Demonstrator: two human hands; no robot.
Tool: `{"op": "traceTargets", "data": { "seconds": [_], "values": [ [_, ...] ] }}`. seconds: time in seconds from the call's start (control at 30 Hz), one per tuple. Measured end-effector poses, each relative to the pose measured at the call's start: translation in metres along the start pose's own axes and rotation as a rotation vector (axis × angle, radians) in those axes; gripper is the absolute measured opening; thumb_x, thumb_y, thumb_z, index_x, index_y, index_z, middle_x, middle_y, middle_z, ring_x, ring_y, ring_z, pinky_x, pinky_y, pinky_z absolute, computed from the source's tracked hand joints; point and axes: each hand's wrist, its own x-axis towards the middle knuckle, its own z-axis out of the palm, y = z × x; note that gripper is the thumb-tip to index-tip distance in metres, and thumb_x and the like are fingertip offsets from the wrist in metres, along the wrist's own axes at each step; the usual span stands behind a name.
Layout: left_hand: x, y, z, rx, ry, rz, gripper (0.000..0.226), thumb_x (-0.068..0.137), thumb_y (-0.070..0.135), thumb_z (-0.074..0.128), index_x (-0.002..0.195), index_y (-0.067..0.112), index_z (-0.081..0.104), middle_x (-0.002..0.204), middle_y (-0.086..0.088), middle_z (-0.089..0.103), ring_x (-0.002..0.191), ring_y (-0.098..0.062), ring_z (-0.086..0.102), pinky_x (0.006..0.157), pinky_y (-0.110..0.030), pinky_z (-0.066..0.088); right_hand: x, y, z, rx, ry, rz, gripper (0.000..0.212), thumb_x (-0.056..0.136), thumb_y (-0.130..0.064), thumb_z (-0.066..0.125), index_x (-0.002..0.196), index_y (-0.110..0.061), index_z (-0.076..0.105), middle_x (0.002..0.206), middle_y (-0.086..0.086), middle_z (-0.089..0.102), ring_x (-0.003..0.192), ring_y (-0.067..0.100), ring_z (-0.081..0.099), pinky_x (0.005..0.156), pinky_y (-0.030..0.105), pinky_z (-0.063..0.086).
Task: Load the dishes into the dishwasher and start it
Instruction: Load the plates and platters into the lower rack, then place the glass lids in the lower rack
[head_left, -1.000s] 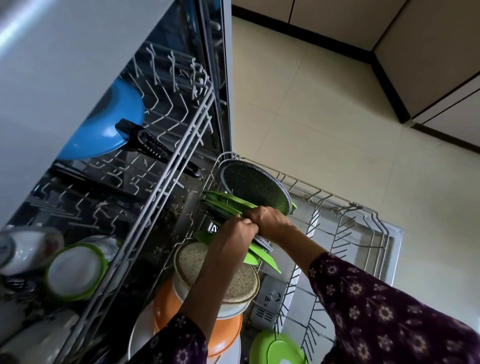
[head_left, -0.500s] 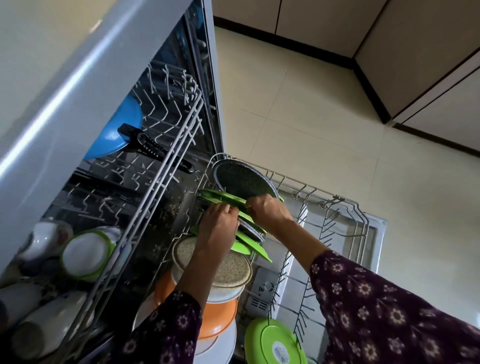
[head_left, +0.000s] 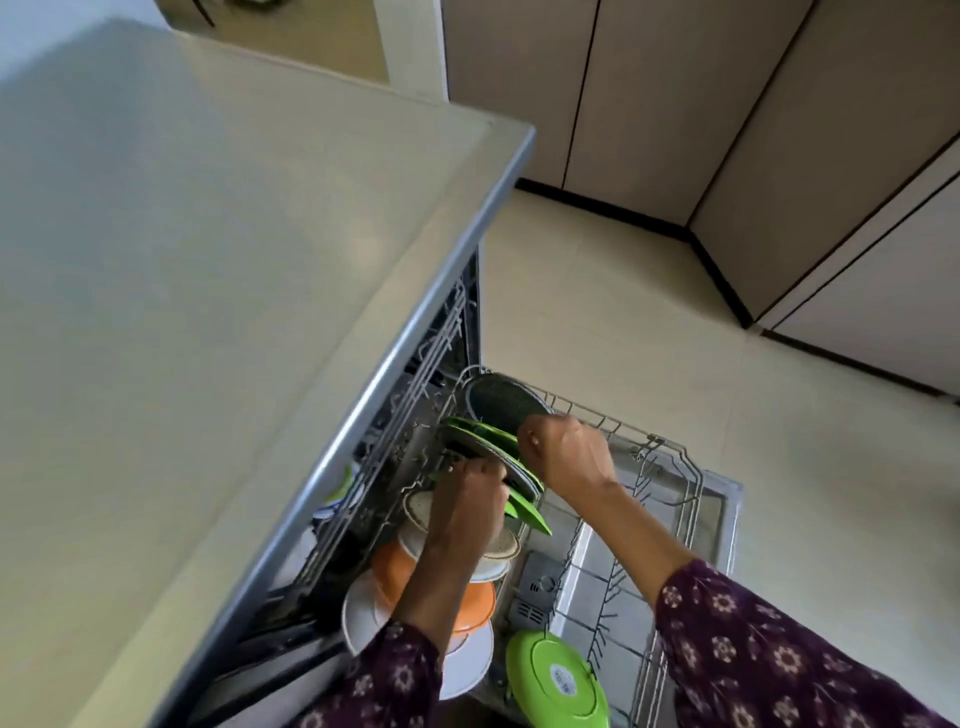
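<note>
The lower dishwasher rack (head_left: 670, 467) is pulled out over the open door. Several green plates (head_left: 488, 441) stand on edge in it, in front of a dark speckled pan (head_left: 498, 400). My left hand (head_left: 470, 493) grips the near edge of one green plate. My right hand (head_left: 563, 454) holds the upper rim of the plates, fingers curled. Behind my left arm stand a speckled beige plate (head_left: 501, 545), an orange plate (head_left: 395, 566) and white plates (head_left: 467, 660). A green lid (head_left: 556, 680) lies at the rack's front.
A beige countertop (head_left: 208, 260) overhangs the dishwasher and hides most of the upper rack (head_left: 415, 400). Beige floor tiles (head_left: 623, 312) lie beyond the door. Cupboard doors (head_left: 779, 130) line the far wall. The right half of the lower rack holds bare tines.
The view has risen, so the countertop now covers the upper rack and its cups. Both hands stay on the green plates; the right hand has shifted slightly toward the pan.
</note>
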Motion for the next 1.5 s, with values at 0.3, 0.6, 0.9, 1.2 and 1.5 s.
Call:
{"op": "traceTargets", "data": {
  "seconds": [0.3,0.6,0.9,1.2,1.5],
  "values": [
    [-0.136,0.021,-0.125,-0.166,0.034,-0.128,0.021,0.093,0.029,0.047,0.106,0.019,0.061,0.104,-0.001,0.065,0.094,-0.021,0.063,0.079,-0.034,0.052,-0.105,-0.120,-0.115,0.142,0.218,-0.130,0.024,0.091,-0.030,0.047,0.077,-0.018,0.063,0.069,-0.005,0.063,0.059,0.018,0.059,0.059,0.033,0.054],
    [-0.326,-0.018,-0.216,-0.195,0.214,-0.454,0.023,0.089,0.027,0.045,0.102,0.020,0.062,0.108,-0.001,0.065,0.104,-0.023,0.059,0.081,-0.034,0.049,-0.193,-0.243,-0.183,0.126,0.100,-0.346,0.020,0.088,-0.034,0.052,0.094,-0.019,0.063,0.091,0.008,0.068,0.087,0.031,0.063,0.072,0.034,0.050],
    [-0.544,-0.057,-0.220,-0.248,0.393,-0.994,0.021,0.088,0.026,0.047,0.104,0.021,0.061,0.108,0.003,0.062,0.106,-0.019,0.056,0.084,-0.032,0.046,-0.271,-0.357,-0.171,0.159,-0.072,-0.703,0.016,0.083,-0.031,0.061,0.091,-0.020,0.068,0.086,0.001,0.070,0.085,0.023,0.064,0.073,0.030,0.049],
    [-0.695,-0.053,-0.189,-0.312,0.555,-1.298,0.023,0.087,0.032,0.055,0.108,0.025,0.062,0.107,0.007,0.062,0.106,-0.014,0.056,0.085,-0.031,0.047,-0.357,-0.466,-0.112,0.300,-0.425,-0.847,0.013,0.084,-0.030,0.064,0.085,-0.016,0.067,0.078,0.003,0.067,0.075,0.015,0.065,0.071,0.031,0.057],
    [-0.797,-0.133,-0.183,-0.423,0.636,-1.410,0.019,0.083,0.029,0.059,0.101,0.023,0.065,0.101,0.005,0.067,0.099,-0.016,0.061,0.084,-0.033,0.049,-0.421,-0.605,-0.039,0.502,-0.721,-0.697,0.020,0.087,-0.024,0.063,0.086,-0.004,0.066,0.074,0.011,0.068,0.061,0.014,0.064,0.056,0.026,0.052]
  ]
}}
